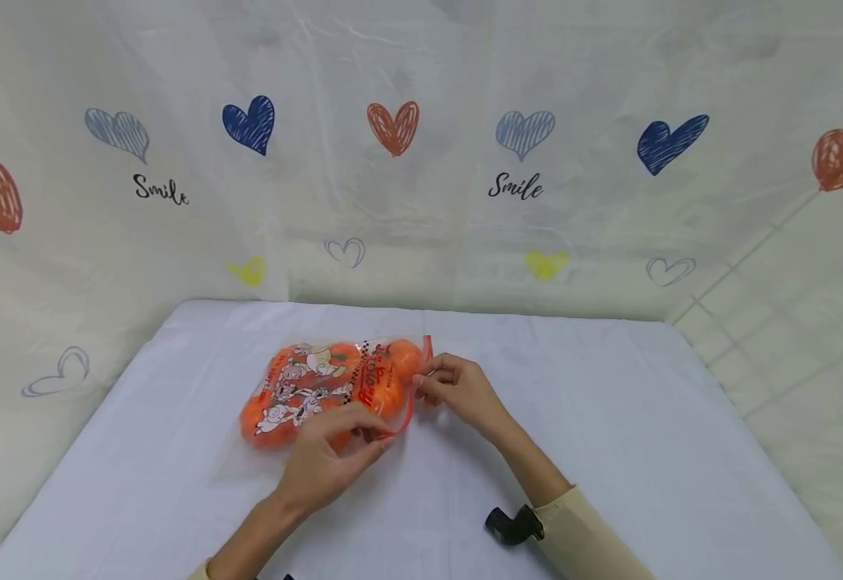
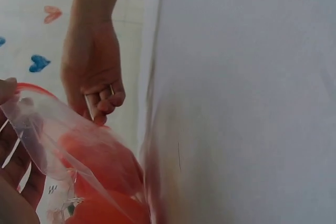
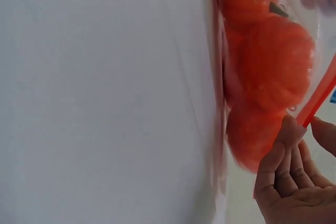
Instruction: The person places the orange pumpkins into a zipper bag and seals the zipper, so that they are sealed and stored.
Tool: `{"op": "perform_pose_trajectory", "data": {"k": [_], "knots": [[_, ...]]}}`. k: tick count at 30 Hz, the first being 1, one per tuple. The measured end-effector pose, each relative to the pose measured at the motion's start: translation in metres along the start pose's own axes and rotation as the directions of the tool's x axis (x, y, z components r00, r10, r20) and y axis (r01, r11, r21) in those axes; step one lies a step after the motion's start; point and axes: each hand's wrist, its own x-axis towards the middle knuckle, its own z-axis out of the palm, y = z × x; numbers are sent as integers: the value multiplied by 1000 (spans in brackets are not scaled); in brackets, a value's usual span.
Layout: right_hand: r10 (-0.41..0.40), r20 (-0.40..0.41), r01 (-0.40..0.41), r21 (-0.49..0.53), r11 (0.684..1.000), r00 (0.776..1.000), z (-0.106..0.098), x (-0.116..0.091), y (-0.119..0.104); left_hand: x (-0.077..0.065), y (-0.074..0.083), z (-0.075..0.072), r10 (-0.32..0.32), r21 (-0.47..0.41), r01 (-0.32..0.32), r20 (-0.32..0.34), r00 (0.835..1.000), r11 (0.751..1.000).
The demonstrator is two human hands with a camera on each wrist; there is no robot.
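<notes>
A clear zip bag with a red zip strip and printed cartoon figures lies on the white table, filled with several round orange things. They look like small pumpkins, and a green stem shows on one in the right wrist view. My left hand pinches the near end of the red-edged opening between thumb and fingers. Farther along the same edge, my right hand pinches the red strip. In the left wrist view the bag's mouth stands spread, with clear film between the hands.
The white tablecloth spreads around the bag. Behind the table hangs a pale curtain printed with hearts and "Smile". A black camera mount sits at the right sleeve.
</notes>
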Motion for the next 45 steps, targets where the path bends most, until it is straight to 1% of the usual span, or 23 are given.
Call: {"op": "perform_pose_trajectory", "data": {"k": [3, 5, 9, 12, 14, 16, 17, 19, 20, 23, 25, 27, 30, 35, 41, 45], "knots": [[31, -20, -31, -2, 1000, 999, 3, -1, -2, 0, -1, 3, 0, 53, -2, 32, 999, 999], [42, -29, -42, -3, 999, 999, 4, -1, -1, 1, 0, 5, -15, 90, 10, 55, 998, 996], [41, -41, -41, 19, 999, 998, 6, -1, 0, 1, 1, 10, -37, 178, 17, 109, 993, 984], [33, -47, -31, 45, 999, 998, 6, -1, 2, 2, 0, 13, -29, 262, -11, 149, 988, 965], [24, -49, -21, 66, 998, 998, 5, -1, 3, 3, -1, 16, -18, 302, -33, 163, 986, 953], [17, -53, -13, 80, 997, 998, 5, -2, 4, 4, -2, 18, 1, 333, -53, 156, 988, 941], [14, -56, -9, 86, 996, 998, 4, -2, 4, 5, -2, 19, 11, 335, -60, 146, 989, 940], [3, -61, 2, 94, 996, 998, 3, -2, 5, 7, -3, 20, 31, 321, -68, 118, 993, 945], [-4, -61, 10, 99, 995, 998, 3, -2, 6, 7, -3, 21, 39, 303, -69, 102, 994, 951], [-25, -54, 31, 107, 994, 998, 1, -1, 9, 7, -4, 21, 29, 204, -38, 48, 998, 978], [-42, -44, 46, 110, 993, 998, 0, -1, 11, 6, -5, 20, 19, 140, -21, 19, 1000, 990], [-56, -39, 60, 104, 993, 998, -1, -1, 12, 6, -4, 19, 7, 88, -8, 1, 1000, 996], [-72, -46, 76, 97, 992, 996, -1, 0, 12, 6, -4, 19, 2, 58, -2, -1, 1000, 998], [-76, -86, 85, 101, 991, 993, 0, 0, 11, 5, -3, 21, -14, 8, 14, 5, 1000, 1000], [-39, -157, 58, 114, 992, 987, 1, 4, 12, 4, -4, 24, -9, -52, 10, 18, 1000, 999], [-9, -183, 34, 136, 990, 983, 2, 5, 15, 3, -4, 25, 10, -69, -8, 27, 1000, 998]]}}
